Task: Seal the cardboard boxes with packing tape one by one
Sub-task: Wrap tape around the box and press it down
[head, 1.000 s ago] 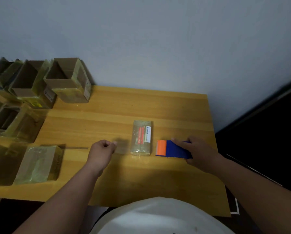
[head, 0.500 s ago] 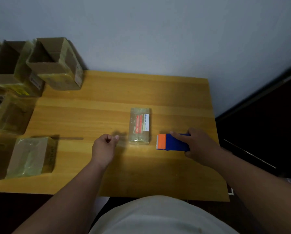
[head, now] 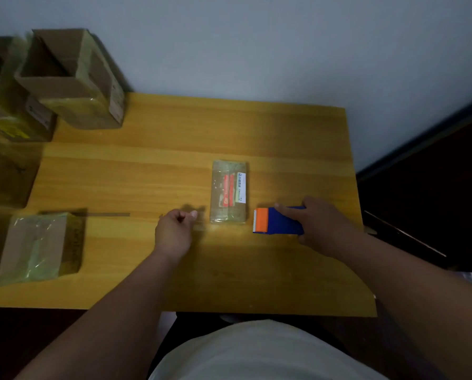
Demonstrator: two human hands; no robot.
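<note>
Head view is showing the hands barely shifting over the last second: the right hand (head: 325, 226) is still gripping the dispenser (head: 277, 221) just right of the box (head: 229, 192). The left hand (head: 174, 231) is staying curled, seemingly pinching a tape end, though I cannot tell; this box looks taped.

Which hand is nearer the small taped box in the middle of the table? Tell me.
Left. The left hand sits just off the small taped box's near-left corner; the right hand holds the tape dispenser farther off its near-right side.

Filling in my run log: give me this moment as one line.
right hand: holds tape dispenser on table | left hand: fingers curled beside small box | open box: untouched
</note>
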